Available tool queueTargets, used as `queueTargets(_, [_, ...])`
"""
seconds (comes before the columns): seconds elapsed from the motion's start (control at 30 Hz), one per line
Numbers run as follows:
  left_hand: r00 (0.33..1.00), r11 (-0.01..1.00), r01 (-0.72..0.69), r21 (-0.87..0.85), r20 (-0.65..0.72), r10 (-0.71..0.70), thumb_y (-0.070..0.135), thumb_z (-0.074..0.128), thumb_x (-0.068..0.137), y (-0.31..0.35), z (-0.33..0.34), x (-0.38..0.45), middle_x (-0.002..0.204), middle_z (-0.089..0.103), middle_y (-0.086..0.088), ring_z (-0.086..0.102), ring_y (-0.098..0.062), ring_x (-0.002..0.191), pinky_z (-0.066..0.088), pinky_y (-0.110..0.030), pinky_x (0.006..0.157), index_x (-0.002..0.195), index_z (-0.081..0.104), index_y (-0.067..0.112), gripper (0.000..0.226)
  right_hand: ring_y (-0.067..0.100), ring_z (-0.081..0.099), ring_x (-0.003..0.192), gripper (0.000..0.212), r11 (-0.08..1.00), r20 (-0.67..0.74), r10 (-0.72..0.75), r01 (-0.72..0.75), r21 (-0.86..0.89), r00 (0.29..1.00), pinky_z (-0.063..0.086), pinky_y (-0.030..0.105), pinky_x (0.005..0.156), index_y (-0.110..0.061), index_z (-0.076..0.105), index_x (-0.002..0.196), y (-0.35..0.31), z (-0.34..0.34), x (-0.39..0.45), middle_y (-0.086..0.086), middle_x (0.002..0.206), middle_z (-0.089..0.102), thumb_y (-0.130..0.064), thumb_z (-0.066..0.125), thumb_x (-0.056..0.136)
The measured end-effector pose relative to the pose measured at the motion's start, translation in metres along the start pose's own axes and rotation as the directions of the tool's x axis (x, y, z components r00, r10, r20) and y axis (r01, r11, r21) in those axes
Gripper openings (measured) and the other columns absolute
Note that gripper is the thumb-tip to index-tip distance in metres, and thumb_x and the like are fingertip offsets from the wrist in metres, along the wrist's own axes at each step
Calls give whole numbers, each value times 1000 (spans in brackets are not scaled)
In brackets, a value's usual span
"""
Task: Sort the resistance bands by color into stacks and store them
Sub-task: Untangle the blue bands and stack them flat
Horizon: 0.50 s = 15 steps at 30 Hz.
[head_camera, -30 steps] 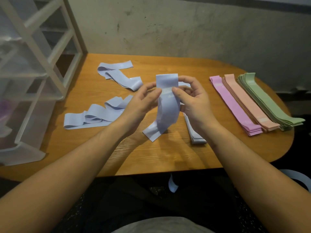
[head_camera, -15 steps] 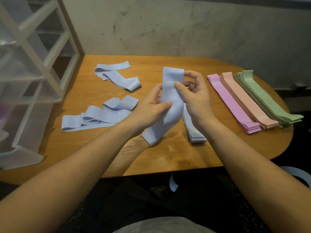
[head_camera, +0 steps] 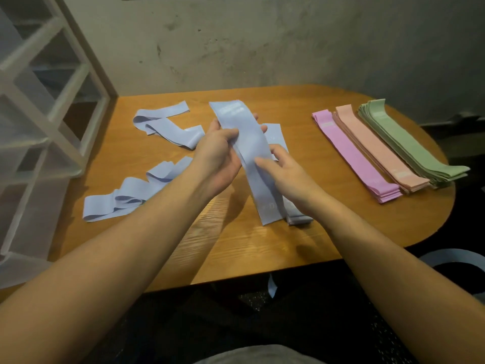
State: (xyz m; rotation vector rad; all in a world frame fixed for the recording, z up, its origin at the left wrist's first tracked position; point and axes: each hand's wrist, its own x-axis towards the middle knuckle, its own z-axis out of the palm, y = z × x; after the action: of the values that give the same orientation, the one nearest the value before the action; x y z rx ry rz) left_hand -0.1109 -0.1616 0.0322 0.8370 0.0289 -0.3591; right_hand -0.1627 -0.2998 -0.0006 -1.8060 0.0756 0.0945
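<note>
A light blue band (head_camera: 249, 143) stretches flat above the table's middle, held between both hands. My left hand (head_camera: 217, 158) grips its upper part, thumb on top. My right hand (head_camera: 286, 174) pinches its lower part with the thumb over the front. Under and behind it lies the blue stack (head_camera: 296, 216), mostly hidden. Loose blue bands lie crumpled at the far left (head_camera: 168, 124) and near left (head_camera: 131, 195). On the right lie the pink stack (head_camera: 357, 156), the peach stack (head_camera: 380, 148) and the green stack (head_camera: 409, 143).
The wooden table (head_camera: 236, 248) has a rounded right end. A white drawer rack (head_camera: 39, 122) stands at the left edge. A concrete wall runs behind. One blue band (head_camera: 271, 286) hangs below the front edge, and a blue loop (head_camera: 456, 256) lies low at the right.
The blue band has been drawn out long and flat. My right hand slid from its top down to its lower part, and my left hand rose to the upper part.
</note>
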Motion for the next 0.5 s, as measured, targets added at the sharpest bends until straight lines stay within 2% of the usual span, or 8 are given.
queueTargets(0.07, [998, 1000, 11, -15, -59, -12, -7, 30, 102, -2, 3, 9, 126, 67, -14, 75, -26, 93, 62, -38, 75, 142, 45, 11, 47, 4, 65, 79, 20, 999, 25, 6, -4, -47, 1000, 50, 23, 73, -18, 55, 123, 2, -6, 0, 3, 95, 69, -19, 53, 103])
queueTargets(0.17, [992, 1000, 25, -1, -120, -25, -9, 32, 99, -5, 10, 23, 139, 58, -18, 76, -23, 88, 62, -39, 73, 141, 44, 11, 49, 15, 69, 86, 21, 996, 32, 25, -23, -88, 999, 52, 33, 76, -22, 54, 122, 6, -15, 1, 10, 102, 72, -20, 51, 102])
queueTargets(0.23, [991, 998, 40, 52, -130, -33, -6, 36, 99, -10, 16, 29, 139, 56, -22, 76, -22, 87, 62, -42, 75, 135, 45, 13, 42, 16, 69, 85, 19, 992, 39, 58, -53, -114, 998, 52, 33, 75, -29, 53, 121, 7, -21, 2, 5, 99, 71, -27, 49, 102])
queueTargets(0.3, [990, 993, 60, 99, -136, -47, -5, 43, 98, -15, 21, 36, 136, 58, -22, 76, -21, 88, 61, -47, 84, 132, 44, 15, 39, 14, 68, 83, 18, 991, 37, 82, -77, -112, 996, 53, 32, 74, -32, 52, 120, 9, -29, 3, 0, 96, 68, -30, 48, 102])
queueTargets(0.4, [989, 980, 68, 188, -141, -42, -9, 43, 96, -25, 28, 50, 126, 63, -15, 75, -26, 99, 57, -52, 92, 129, 44, 22, 45, 13, 65, 76, 26, 990, -12, 101, -102, -100, 995, 50, 29, 68, -31, 48, 124, 17, -41, 5, 1, 93, 67, -23, 47, 99])
queueTargets(0.47, [988, 963, 60, 261, -155, -19, -14, 39, 93, -33, 33, 59, 112, 65, -9, 72, -28, 101, 58, -48, 91, 129, 45, 24, 53, 24, 65, 73, 34, 988, -58, 105, -111, -112, 993, 49, 37, 67, -32, 46, 125, 27, -48, 6, 10, 91, 68, -24, 50, 93])
queueTargets(0.5, [986, 952, 63, 299, -166, -13, -16, 38, 91, -38, 36, 64, 106, 65, -7, 70, -26, 95, 58, -44, 84, 129, 46, 25, 56, 32, 66, 75, 38, 985, -73, 106, -115, -130, 992, 50, 43, 66, -33, 47, 127, 32, -51, 7, 16, 92, 67, -25, 52, 89])
